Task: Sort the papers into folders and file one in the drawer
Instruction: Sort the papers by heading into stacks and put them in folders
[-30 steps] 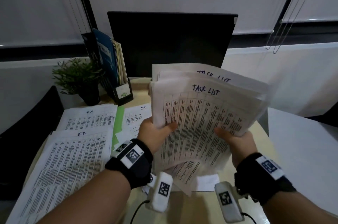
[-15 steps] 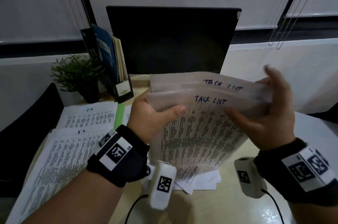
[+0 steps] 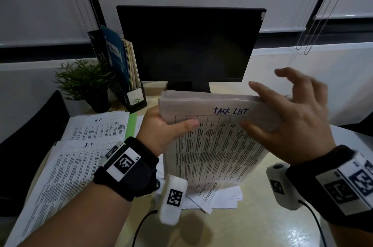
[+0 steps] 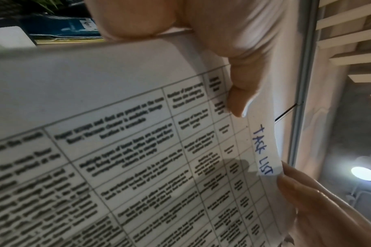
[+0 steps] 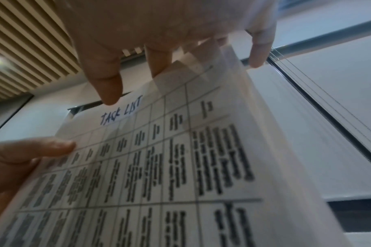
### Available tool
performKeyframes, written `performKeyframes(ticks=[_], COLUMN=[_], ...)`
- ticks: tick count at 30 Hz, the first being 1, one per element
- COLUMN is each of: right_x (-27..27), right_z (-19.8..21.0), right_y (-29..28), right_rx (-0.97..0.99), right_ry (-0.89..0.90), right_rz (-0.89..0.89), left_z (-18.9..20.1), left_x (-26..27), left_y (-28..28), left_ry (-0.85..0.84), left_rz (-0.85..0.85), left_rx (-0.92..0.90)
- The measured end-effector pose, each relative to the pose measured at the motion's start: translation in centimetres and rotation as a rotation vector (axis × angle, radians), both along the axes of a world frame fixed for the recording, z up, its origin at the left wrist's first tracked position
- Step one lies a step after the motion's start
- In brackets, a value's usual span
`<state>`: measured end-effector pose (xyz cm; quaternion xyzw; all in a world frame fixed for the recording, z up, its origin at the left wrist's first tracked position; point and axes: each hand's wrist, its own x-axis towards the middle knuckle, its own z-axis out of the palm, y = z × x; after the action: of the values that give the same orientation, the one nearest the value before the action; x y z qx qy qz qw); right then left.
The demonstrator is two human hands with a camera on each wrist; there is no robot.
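Left hand (image 3: 161,131) pinches the "TASK LIST" stack (image 3: 214,145) upright, right hand (image 3: 290,117) spread against its top edge: squaring stage, 1 folder apparently needed next.

Head looks down; wrist cameras closely share the paper stack (image 3: 212,141).

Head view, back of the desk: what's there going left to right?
Potted plant → file holder with folders → dark monitor → hanging blind cords.
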<state>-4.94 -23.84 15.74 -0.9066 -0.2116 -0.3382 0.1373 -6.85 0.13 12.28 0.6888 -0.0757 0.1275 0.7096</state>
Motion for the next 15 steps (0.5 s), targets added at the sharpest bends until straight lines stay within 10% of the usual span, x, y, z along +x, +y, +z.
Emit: performKeyframes(ticks=[6,11,15], right_x=[0.8,2.2,2.2], right_z=[-1.3,-6.8,-10.2], right_y=[-1.1,-1.8,-0.8], right_rx=[0.222,1.122,1.137], right_ry=[0.072,0.763,0.872], right_rz=[0.017,0.387,0.258], left_z=[-0.2,-0.7,-3.6], left_x=[0.1,0.3,0.8], left_y=[0.1,0.3,0.4], left_ry=[0.017,0.052,0.209], left_rz=[0.032,0.050,0.128], left_rx=[0.070,0.044,0.082])
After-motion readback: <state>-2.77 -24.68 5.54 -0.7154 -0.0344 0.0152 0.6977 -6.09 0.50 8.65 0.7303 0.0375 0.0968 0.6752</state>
